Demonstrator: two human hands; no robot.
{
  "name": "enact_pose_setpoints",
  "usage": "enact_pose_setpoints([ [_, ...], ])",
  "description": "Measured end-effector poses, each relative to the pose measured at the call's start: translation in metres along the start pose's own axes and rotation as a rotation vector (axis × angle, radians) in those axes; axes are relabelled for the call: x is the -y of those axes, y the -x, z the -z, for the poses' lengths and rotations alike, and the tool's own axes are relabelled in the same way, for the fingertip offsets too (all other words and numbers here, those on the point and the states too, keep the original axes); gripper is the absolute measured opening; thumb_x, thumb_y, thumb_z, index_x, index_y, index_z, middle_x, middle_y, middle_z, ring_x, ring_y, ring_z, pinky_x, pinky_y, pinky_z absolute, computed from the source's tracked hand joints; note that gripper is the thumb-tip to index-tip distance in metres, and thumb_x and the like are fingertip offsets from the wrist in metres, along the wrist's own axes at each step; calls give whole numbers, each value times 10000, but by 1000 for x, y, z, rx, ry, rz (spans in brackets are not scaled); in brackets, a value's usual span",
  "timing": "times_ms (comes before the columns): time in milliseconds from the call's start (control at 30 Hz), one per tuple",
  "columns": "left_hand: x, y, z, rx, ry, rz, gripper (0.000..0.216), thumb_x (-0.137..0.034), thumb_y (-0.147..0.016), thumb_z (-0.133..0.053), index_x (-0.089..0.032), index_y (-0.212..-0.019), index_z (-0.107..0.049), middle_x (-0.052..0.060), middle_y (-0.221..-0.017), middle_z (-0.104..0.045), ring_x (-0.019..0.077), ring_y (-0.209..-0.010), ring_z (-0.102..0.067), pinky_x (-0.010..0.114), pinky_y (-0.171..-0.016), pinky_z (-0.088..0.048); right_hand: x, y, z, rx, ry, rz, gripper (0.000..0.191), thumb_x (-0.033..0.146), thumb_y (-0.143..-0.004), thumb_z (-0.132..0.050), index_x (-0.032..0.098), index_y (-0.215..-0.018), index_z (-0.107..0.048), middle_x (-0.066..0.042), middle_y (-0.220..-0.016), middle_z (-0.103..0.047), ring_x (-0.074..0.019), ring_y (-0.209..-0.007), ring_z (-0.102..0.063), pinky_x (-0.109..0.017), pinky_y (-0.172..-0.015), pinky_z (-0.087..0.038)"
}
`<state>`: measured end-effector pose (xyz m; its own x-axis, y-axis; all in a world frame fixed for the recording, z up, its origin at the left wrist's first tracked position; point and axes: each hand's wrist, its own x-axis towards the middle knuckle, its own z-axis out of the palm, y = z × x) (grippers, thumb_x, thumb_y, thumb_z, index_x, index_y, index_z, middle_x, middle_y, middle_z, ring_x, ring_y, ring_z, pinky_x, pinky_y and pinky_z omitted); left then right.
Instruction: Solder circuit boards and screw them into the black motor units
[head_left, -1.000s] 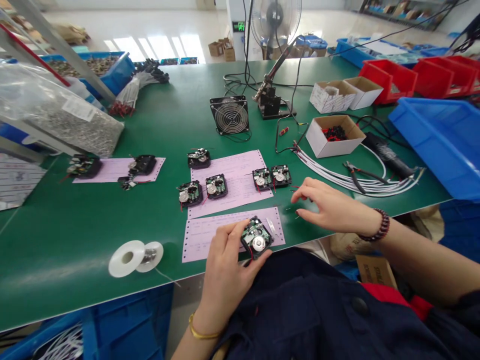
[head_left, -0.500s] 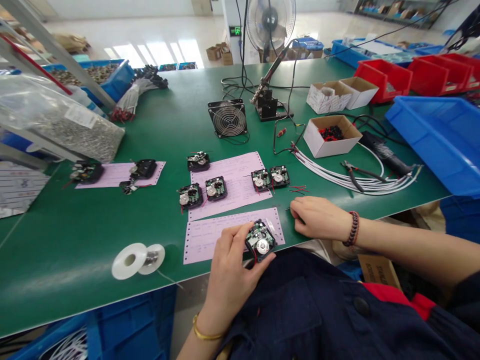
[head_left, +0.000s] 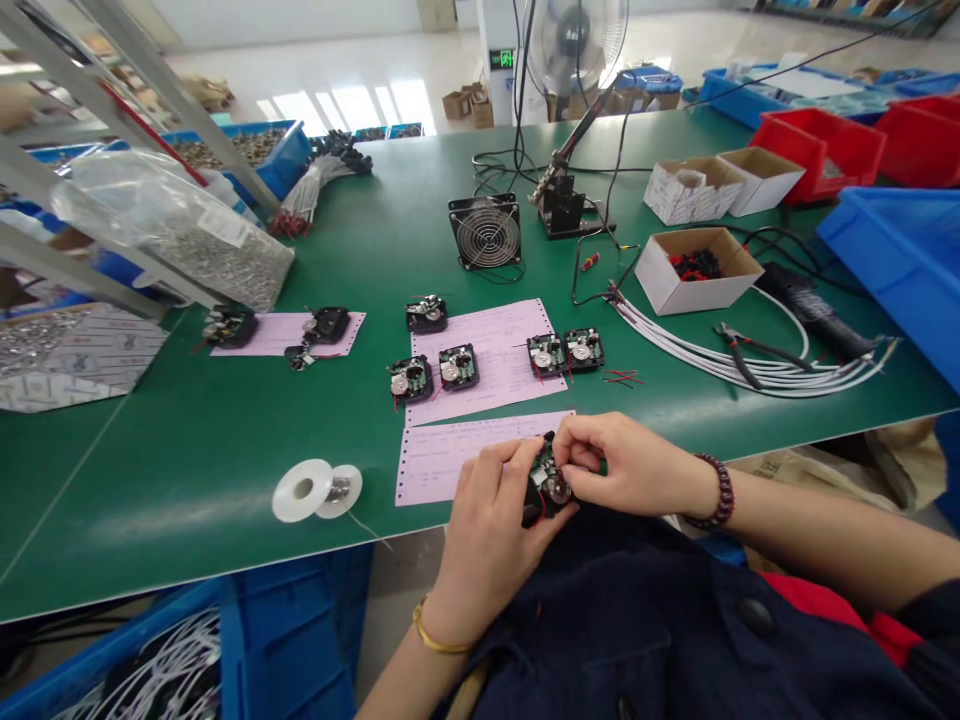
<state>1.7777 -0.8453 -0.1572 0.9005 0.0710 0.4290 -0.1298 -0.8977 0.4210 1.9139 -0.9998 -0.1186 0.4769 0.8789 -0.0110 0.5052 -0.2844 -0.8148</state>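
Observation:
My left hand (head_left: 487,520) grips a small circuit board in a black housing (head_left: 541,478), with a round silver motor and a red wire, by its edges at the table's front edge. Over the board's right side, my right hand (head_left: 634,462) has thumb and forefinger pinched together; what they hold, if anything, is hidden. Beneath the hands lies a pink printed sheet (head_left: 435,465). Beyond it, similar board units (head_left: 458,368) rest in a loose group on and beside a second pink sheet (head_left: 499,345). Short red and black wires (head_left: 622,378) lie to their right.
A solder spool (head_left: 304,490) lies at front left. To the right are coiled white cables (head_left: 675,355), pliers (head_left: 750,352) and a carton of red and black parts (head_left: 686,285). A small square fan (head_left: 486,232) and soldering iron stand (head_left: 570,210) are at the back.
My right hand has moved left from the table's edge onto the board unit. The left hand still holds that unit. The whole view has shifted, so the table's things appear farther right.

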Motion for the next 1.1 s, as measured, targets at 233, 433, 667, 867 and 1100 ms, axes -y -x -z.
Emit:
enact_pose_setpoints([
  [233, 1, 0, -1, 6, -48, -22, 569, -380, -908, -732, -164, -1378, -495, 128, -1198, -620, 278, -1067, -592, 408, -923, -518, 2, -1, 4, 57, 80, -34, 79, 116, -800, -614, 194, -807, -604, 99, -553, -384, -79, -508, -357, -229, -532, -262],
  [433, 6, 6, -4, 6, -94, -109, 554, -356, -921, -715, -140, -1383, -497, 146, -1206, -624, 283, -1079, -599, 406, -947, -521, -6, -7, 7, 165, -72, -112, 197, 137, -817, -608, 216, -900, -448, 80, -693, -422, -105, -613, -378, -238, -579, -317],
  [667, 10, 13, 4, 12, 95, 3, 601, -362, -882, -763, -196, -1381, -472, 129, -1253, -608, 269, -1148, -597, 408, -1006, -531, -20, -8, 12, 195, -302, -179, 326, 388, -835, -686, 211, -970, -449, 47, -803, -429, -119, -697, -402, -246, -621, -382],
  [867, 45, 22, 29, -67, 89, 256, 575, -238, -865, -735, -211, -1364, -453, 123, -1300, -578, 272, -1255, -557, 454, -1094, -488, -24, 7, 31, -49, -383, -234, 400, 591, -843, -660, 225, -955, -543, 7, -809, -502, -149, -720, -481, -268, -646, -473],
  [1100, 78, 42, 30, -26, 36, 397, 578, -263, -891, -697, -222, -1407, -440, 136, -1368, -579, 303, -1307, -553, 525, -1109, -477, -50, 19, 27, -271, -343, -355, 598, 788, -680, -709, 244, -910, -617, -28, -789, -590, -182, -728, -582, -269, -639, -554],
])
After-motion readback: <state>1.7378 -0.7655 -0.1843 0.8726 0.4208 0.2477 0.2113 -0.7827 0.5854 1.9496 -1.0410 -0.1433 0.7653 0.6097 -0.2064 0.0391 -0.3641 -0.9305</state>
